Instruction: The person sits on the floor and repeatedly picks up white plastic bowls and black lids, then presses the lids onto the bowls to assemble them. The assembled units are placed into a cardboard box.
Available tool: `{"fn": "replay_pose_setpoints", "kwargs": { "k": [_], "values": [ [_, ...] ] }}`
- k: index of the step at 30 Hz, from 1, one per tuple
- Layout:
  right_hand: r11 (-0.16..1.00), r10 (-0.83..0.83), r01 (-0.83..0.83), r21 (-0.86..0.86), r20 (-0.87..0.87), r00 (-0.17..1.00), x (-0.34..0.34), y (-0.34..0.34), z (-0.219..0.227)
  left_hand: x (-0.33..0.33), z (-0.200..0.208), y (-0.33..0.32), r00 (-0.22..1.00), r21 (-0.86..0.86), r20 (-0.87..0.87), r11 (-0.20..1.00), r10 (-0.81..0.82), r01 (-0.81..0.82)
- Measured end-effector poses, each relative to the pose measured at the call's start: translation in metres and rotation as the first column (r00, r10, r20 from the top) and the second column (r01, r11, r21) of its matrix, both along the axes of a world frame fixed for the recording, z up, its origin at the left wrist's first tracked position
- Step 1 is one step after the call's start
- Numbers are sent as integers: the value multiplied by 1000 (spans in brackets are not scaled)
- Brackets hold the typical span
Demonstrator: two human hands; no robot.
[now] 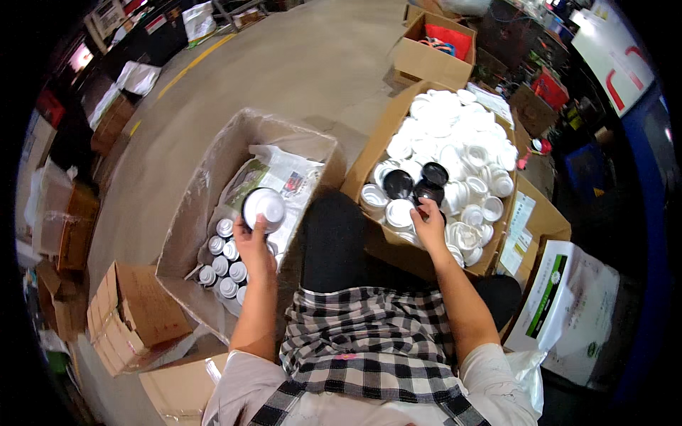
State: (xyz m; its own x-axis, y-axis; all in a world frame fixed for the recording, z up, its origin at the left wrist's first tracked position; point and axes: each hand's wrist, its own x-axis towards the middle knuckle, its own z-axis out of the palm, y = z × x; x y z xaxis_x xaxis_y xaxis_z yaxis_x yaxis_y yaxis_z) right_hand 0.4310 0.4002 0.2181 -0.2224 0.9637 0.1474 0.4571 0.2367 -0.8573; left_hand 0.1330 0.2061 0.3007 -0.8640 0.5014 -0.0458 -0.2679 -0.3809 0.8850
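Note:
In my left hand (254, 243) is a white round cap (267, 206) with a dark rim, pinched between thumb and fingers above the open carton on the left. Small white stepped-top containers with dark bodies (229, 287) stand in rows in that carton's near end, partly hidden by my left arm. My right hand (429, 226) reaches into the carton on the right, its fingertips closed on the edge of a black cap (428, 192). Other black caps (398, 184) lie beside it among a heap of white caps (444, 121).
The left carton (177, 234) has printed paper (302, 174) lying inside. Beyond the right carton (369, 149) stands a smaller box (435, 60) with red material. A white box (568, 305) sits at my right, and brown cartons (135, 319) at lower left.

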Motion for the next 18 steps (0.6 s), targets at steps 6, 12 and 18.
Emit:
{"fn": "replay_pose_setpoints", "kwargs": {
  "k": [6, 12, 18],
  "values": [
    [911, 147, -341, 231, 592, 793, -37, 35, -22, -80, -165, -80, 719, -248, 690, 960, 79, 132],
    [891, 220, -417, 178, 634, 742, -32, 44, -24, -78, -221, -93, 690, -488, 717, 781, 104, 390],
    [840, 260, -471, 268, 564, 784, -27, 39, -22, -154, -232, -50, 812, -658, 456, 753, 364, 32]
  ]
}}
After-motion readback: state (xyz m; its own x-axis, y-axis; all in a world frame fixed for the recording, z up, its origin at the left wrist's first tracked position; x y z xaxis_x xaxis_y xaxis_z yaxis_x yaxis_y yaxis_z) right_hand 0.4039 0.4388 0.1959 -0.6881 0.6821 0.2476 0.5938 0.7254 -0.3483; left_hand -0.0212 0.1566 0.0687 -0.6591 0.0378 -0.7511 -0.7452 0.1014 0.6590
